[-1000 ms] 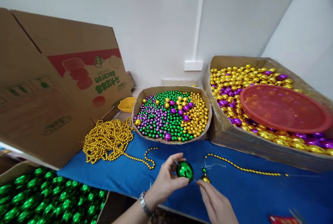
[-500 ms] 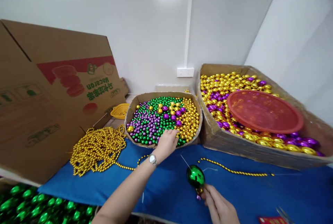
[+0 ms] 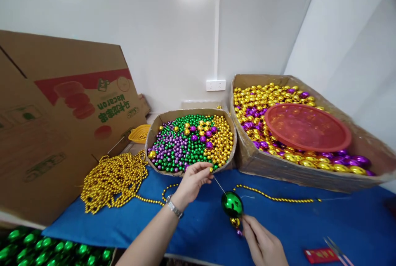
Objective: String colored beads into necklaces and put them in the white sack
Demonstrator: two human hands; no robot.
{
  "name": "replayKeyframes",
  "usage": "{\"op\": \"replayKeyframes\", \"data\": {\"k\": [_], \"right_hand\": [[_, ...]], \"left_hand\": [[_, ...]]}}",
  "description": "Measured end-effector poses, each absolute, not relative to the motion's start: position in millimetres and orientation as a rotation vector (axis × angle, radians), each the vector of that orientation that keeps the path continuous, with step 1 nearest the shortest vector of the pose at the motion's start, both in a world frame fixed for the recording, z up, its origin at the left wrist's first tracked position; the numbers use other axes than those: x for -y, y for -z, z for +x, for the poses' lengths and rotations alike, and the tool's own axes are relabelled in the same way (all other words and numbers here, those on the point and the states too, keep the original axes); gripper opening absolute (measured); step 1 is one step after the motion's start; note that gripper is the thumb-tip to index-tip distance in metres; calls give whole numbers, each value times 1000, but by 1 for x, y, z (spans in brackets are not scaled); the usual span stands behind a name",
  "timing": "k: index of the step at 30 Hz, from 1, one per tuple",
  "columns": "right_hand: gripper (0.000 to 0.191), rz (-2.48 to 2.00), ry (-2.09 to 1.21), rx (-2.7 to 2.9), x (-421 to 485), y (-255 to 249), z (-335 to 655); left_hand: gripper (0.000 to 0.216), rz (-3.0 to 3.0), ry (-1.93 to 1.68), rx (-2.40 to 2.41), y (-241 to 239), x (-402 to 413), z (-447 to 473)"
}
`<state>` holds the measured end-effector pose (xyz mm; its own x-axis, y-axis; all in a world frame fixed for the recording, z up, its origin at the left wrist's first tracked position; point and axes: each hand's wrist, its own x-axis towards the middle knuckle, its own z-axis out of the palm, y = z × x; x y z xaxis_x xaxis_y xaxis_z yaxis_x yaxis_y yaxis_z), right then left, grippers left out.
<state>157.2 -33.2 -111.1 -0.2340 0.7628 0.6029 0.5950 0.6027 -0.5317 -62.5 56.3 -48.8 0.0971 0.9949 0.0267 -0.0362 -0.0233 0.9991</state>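
Observation:
My left hand (image 3: 193, 181), with a watch on its wrist, pinches a small gold bead (image 3: 211, 170) beside the upper tip of a thin needle (image 3: 219, 184). Large and shiny, a green ball (image 3: 232, 204) is threaded on that needle. Below it hang a gold bead (image 3: 234, 222) and a small purple bead (image 3: 239, 232). My right hand (image 3: 262, 241) is closed just under the green ball and grips the needle, whose lower end the fingers hide. Directly behind my left hand stands a shallow box (image 3: 168, 171) of small green, purple and gold beads.
A bigger box (image 3: 278, 177) at right holds gold and purple balls and a red basin (image 3: 309, 128). Gold bead strands (image 3: 114, 179) lie left beside a carton (image 3: 71, 134). Scissors (image 3: 337, 251) and a red packet (image 3: 320, 255) rest on the blue cloth (image 3: 297, 224).
My left hand has come out of the shallow box toward me with a gold bead and is now at the needle tip. My right hand still holds the needle in about the same place.

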Motion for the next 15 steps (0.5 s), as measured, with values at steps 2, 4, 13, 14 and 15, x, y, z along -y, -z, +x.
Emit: {"op": "replayKeyframes", "data": {"k": [2, 4, 13, 14, 15], "right_hand": [[18, -1079, -231, 1948, 34, 110, 156], [19, -1064, -215, 1958, 33, 110, 154], [24, -1018, -63, 2005, 31, 112, 156], [25, -1020, -28, 2016, 31, 114, 156], [26, -1021, 9, 2029, 31, 117, 156]], "left_hand": [[27, 918, -1235, -901, 48, -42, -63], [26, 774, -1252, -827, 47, -31, -62], [26, 784, -1277, -843, 45, -22, -63], [26, 827, -1288, -879, 45, -21, -64], [27, 886, -1301, -922, 46, -19, -64]]}}
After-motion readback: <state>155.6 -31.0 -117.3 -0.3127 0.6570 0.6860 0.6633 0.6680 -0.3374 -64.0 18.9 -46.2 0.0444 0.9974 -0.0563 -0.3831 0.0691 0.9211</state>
